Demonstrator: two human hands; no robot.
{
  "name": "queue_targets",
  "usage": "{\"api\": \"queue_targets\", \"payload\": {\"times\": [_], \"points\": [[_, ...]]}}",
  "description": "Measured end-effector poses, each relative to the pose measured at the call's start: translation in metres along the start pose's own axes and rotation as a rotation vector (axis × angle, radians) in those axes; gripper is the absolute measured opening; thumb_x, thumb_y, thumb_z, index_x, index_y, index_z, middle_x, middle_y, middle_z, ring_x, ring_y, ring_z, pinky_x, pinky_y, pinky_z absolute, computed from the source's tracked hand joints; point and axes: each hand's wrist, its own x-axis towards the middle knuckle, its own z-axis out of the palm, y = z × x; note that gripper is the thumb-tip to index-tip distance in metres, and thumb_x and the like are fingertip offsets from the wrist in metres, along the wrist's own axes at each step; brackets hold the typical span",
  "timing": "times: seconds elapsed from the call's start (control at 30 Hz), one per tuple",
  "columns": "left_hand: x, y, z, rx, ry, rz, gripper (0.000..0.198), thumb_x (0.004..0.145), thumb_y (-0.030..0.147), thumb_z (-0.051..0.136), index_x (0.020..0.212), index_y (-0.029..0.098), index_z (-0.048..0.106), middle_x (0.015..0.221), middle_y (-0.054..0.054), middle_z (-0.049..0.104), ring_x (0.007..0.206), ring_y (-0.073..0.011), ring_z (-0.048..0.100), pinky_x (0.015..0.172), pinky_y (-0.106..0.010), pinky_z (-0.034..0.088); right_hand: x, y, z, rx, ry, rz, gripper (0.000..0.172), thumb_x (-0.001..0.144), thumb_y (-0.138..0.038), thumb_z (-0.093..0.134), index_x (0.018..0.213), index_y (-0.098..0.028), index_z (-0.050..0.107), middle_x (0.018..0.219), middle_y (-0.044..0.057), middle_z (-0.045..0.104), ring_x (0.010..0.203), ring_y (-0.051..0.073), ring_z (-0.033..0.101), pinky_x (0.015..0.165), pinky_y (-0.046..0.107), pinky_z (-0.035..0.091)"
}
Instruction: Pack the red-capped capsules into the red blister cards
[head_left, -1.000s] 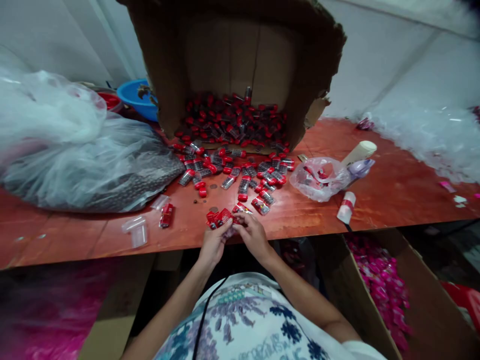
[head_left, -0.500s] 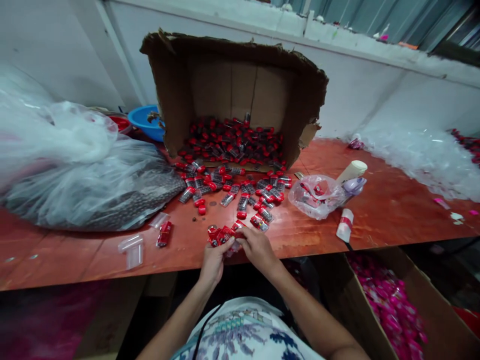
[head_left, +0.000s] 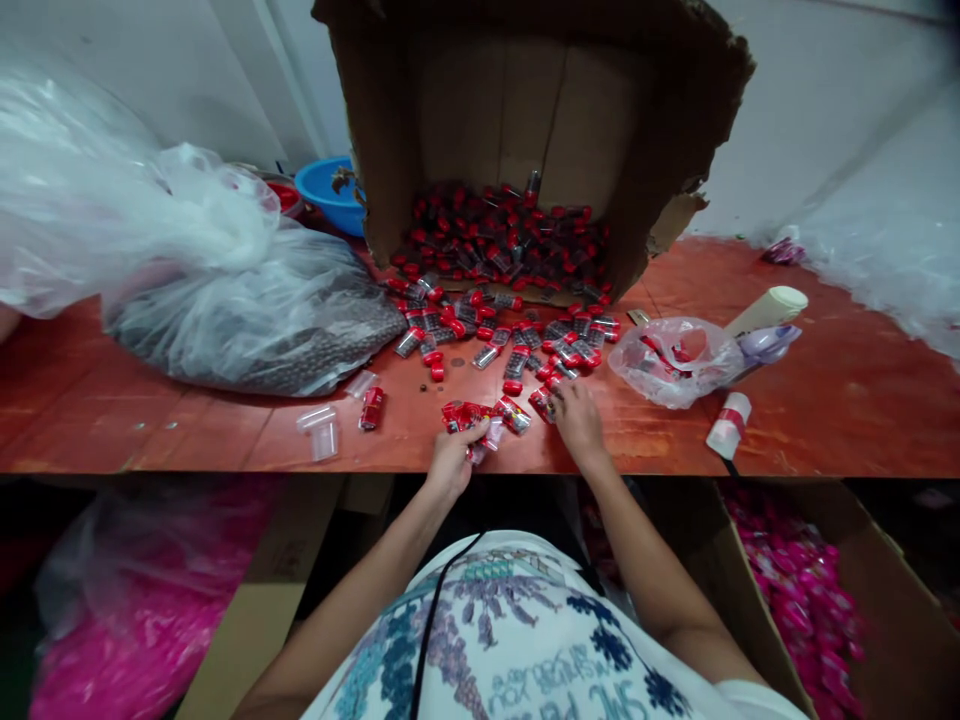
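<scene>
My left hand (head_left: 452,458) is closed around a bunch of small red printed packets (head_left: 463,414) with clear plastic, near the table's front edge. Beside it lies a clear-and-red packet (head_left: 513,414). To the right, the bent fingers of my right hand (head_left: 579,425) are at another small red packet (head_left: 541,404) on the table; its far end is hidden by the fingers. Just beyond both hands, clear tubes with red caps and dark beads (head_left: 517,365) are scattered in front of a torn cardboard box (head_left: 536,95), which lies open toward me and holds many more.
A plastic bag of dark beads (head_left: 262,330) rests at left, by a blue basin (head_left: 330,190). Clear empty tubes (head_left: 324,438) and a red roll (head_left: 371,409) lie nearby. At right are a small plastic bag (head_left: 667,385), a white roll (head_left: 729,425) and, below, a box (head_left: 892,590) of pink packets.
My right hand has moved away from my left, rightward to a packet on the table. The left keeps its bunch. The view has tilted down, and the clear-and-red packet now shows between the hands.
</scene>
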Motion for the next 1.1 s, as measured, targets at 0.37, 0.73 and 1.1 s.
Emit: {"api": "queue_targets", "payload": {"times": [0.37,0.73,1.1], "points": [[0.0,0.013,0.0,-0.052,0.021,-0.128,0.009,0.061,0.004,0.073,0.062,0.009,0.066,0.054,-0.003,0.063,0.043,-0.0082,0.056,0.037,-0.015,0.043,-0.003,0.044,-0.002,-0.141,-0.048,-0.025,0.032,0.085,-0.017,0.046,0.112,-0.013,0.062,0.106,0.015,0.062,0.098,0.027,0.052,0.088,0.041,0.042],[0.005,0.013,-0.002,-0.194,0.045,-0.158,0.008,0.073,0.001,0.065,0.072,0.009,0.066,0.065,-0.004,0.067,0.053,-0.009,0.062,0.05,-0.016,0.05,-0.045,-0.046,-0.011,0.932,-0.056,0.376,0.038,0.081,-0.032,0.059,0.116,-0.018,0.057,0.106,0.007,0.065,0.087,0.019,0.062,0.078,0.034,0.05],[-0.002,0.013,0.003,-0.191,0.056,-0.076,0.01,0.07,-0.001,0.066,0.072,0.009,0.068,0.069,-0.005,0.07,0.061,-0.0124,0.065,0.062,-0.022,0.054,-0.059,-0.079,0.005,0.939,-0.226,0.233,0.037,0.081,-0.026,0.059,0.119,-0.024,0.06,0.108,0.004,0.065,0.088,0.017,0.06,0.079,0.03,0.048]]}}
